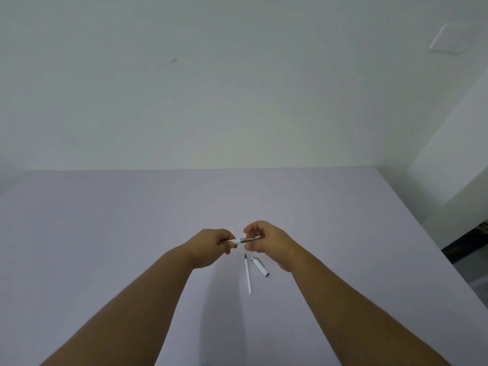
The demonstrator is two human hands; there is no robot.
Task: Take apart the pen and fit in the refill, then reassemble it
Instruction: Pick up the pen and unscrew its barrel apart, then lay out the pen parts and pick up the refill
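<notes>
Both my hands hold a white pen level above the pale lilac table. My left hand grips the white barrel end. My right hand pinches the grey metal front section. Between the hands only a short stretch of the pen shows. Just below the hands, a thin white refill with a dark tip lies on the table, pointing away from me. To its right lies the white pen cap with a silver end, slanted.
A plain white wall rises behind the table's far edge. The table's right edge runs diagonally, with a white block and a dark gap beyond it. A white switch plate sits high on the right.
</notes>
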